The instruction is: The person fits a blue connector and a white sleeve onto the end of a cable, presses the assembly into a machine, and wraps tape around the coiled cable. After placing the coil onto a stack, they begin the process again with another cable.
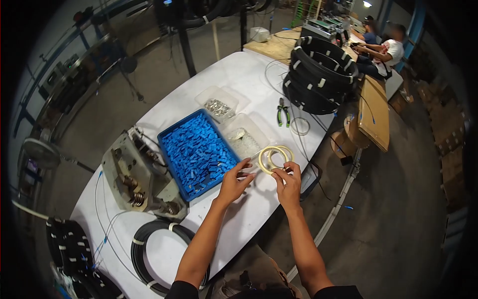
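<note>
My right hand (287,180) grips a roll of cream-coloured tape (260,161) by its near edge, thumb and fingers pinched on the ring. A second cream ring (292,152) overlaps it just behind. To the left, my left hand (236,183) hovers beside the roll with thumb and fingers apart. It is close to the near right corner of a blue tray (160,143) full of small blue pieces (199,152). Past the hands sits a clear plastic tub (261,130) holding small pale pieces.
Another tub (230,94) holds shiny metal pieces. Green-handled pliers (283,113) lie near stacked black coils (318,74). A metal machine (130,174) stands left, a black coil (141,244) before it. Two people (391,50) sit at the back right.
</note>
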Demonstrator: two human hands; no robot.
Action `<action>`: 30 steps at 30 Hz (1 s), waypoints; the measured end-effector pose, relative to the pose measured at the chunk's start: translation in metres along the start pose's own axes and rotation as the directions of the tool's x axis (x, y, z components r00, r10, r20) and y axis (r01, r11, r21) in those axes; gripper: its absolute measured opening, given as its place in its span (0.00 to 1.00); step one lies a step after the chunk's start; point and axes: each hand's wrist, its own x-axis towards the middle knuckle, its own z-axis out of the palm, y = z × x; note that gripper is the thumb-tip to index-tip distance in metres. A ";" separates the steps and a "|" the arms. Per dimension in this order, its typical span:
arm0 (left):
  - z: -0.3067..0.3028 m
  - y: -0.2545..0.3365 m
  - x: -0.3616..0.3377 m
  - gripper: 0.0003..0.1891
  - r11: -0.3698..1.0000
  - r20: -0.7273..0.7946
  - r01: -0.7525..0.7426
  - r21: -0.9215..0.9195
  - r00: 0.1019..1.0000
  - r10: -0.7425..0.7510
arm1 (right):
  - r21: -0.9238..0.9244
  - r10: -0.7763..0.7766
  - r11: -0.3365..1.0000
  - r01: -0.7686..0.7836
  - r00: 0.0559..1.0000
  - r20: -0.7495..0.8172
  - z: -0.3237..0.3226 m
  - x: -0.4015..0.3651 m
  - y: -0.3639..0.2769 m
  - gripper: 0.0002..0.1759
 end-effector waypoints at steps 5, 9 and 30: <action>-0.040 0.001 -0.035 0.16 0.992 -0.036 0.067 -0.105 0.997 -0.071 | 0.115 -0.098 0.990 0.087 0.990 0.102 0.012 -0.018 -0.041 0.08; -0.081 0.007 -0.076 0.10 0.996 -0.198 0.051 -0.076 0.978 -0.065 | 0.184 -0.191 0.970 0.157 0.963 0.188 0.035 -0.034 -0.079 0.07; -0.182 -0.010 -0.353 0.07 0.930 -0.817 0.246 0.274 0.570 0.091 | 0.230 -0.602 0.772 0.593 0.567 0.562 0.150 -0.196 -0.236 0.10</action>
